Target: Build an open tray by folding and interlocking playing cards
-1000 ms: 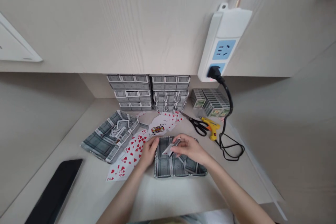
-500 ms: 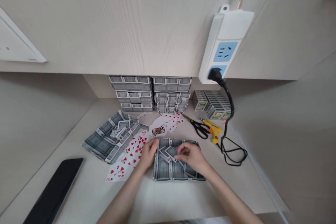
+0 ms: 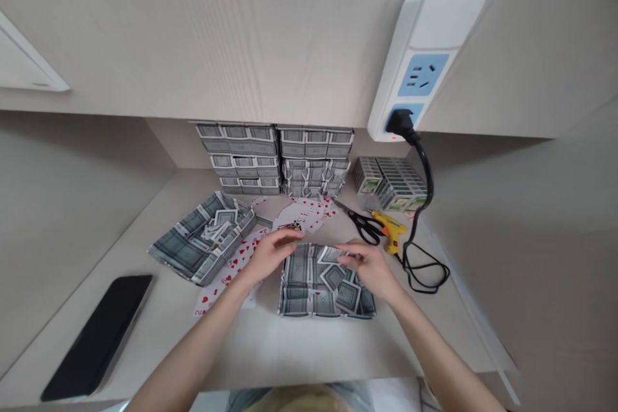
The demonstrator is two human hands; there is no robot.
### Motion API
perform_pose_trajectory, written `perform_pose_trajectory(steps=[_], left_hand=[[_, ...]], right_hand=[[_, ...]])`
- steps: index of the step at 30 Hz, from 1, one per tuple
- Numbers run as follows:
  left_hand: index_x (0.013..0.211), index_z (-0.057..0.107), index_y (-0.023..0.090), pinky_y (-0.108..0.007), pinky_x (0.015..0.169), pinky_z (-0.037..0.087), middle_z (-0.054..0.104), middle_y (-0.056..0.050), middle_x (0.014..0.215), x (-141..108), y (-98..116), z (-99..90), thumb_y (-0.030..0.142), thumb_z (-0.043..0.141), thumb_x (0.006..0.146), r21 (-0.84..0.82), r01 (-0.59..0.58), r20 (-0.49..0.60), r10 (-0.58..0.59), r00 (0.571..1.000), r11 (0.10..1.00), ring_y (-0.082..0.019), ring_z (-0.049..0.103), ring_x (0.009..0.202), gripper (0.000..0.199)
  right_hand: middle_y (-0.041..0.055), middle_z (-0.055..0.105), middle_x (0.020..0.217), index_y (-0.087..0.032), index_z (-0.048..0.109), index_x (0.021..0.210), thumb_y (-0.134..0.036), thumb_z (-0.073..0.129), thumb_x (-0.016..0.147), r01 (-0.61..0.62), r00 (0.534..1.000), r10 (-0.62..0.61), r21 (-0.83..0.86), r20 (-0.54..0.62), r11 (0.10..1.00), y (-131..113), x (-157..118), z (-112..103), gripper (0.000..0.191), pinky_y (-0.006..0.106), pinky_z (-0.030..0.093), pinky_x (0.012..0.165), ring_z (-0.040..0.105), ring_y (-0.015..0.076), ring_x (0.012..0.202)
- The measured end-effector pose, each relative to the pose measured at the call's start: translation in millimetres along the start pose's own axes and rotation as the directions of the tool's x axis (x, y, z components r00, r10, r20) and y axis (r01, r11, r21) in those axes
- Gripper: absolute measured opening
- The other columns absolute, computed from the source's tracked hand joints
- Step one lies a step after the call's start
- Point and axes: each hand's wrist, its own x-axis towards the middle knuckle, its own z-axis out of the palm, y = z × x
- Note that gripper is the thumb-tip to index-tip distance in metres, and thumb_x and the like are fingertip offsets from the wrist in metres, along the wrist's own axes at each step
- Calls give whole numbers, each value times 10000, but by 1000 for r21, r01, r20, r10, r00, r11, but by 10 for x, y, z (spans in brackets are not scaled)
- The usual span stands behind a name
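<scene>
A shallow box of grey-patterned playing cards (image 3: 298, 277) lies in front of me. Inside it are several folded card pieces (image 3: 347, 295), mostly toward the right. My left hand (image 3: 271, 256) is at the box's back left corner, fingers stretched and thumb apart, with nothing visible in them. Over the back right rim reaches my right hand (image 3: 371, 266), its index finger along the rim and its thumb inside, beside a leaning piece. A gap shows between finger and thumb. Red-suited playing cards (image 3: 212, 294) spread partly under my left forearm.
Another card box (image 3: 179, 256) with folded pieces stands at left, near a black phone-like slab (image 3: 99, 335). Stacked card boxes (image 3: 316, 143) line the back. Scissors (image 3: 364, 225), a yellow glue gun (image 3: 392, 232), its cord and small card packs (image 3: 396, 188) sit right. A power strip (image 3: 425, 64) hangs above.
My left hand has come off the box's left side to its back corner. My right hand has moved from the pieces to the back right rim. The pieces inside lie differently.
</scene>
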Motion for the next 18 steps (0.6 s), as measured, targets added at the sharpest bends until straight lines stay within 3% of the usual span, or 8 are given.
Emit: perform_pose_trajectory(steps=[4,9,12,18], left_hand=[[940,621,191,-263,788,442,645,-34,963,148,169,43,256,546,725,255,-93,114,66,991,962,-151,588,847,237],[838,648,219,-267,766,426,660,-19,884,232,181,198,223,548,727,600,-177,182,83,980,780,-168,583,828,150],[796,640,216,-254,714,427,662,-15,841,218,135,258,213,519,748,642,-179,183,77,980,746,-164,589,792,130],[772,621,210,-235,706,419,657,2,817,188,78,277,213,534,746,577,-183,131,131,983,796,-149,585,789,91]], right_hand=[[46,611,812,-194,666,859,-252,523,764,109,990,-118,-109,-80,988,-1,64,-32,181,276,437,705,562,163,772],[56,634,837,-188,633,837,-227,468,795,169,961,-225,-302,-160,938,-13,93,-35,175,281,444,721,580,173,790],[50,649,834,-193,617,849,-218,448,804,164,955,-244,-384,-167,908,-36,88,-55,176,269,452,681,597,174,766],[40,652,838,-200,613,837,-187,466,797,203,965,-259,-485,-50,851,-37,111,-2,153,274,450,709,597,173,782]])
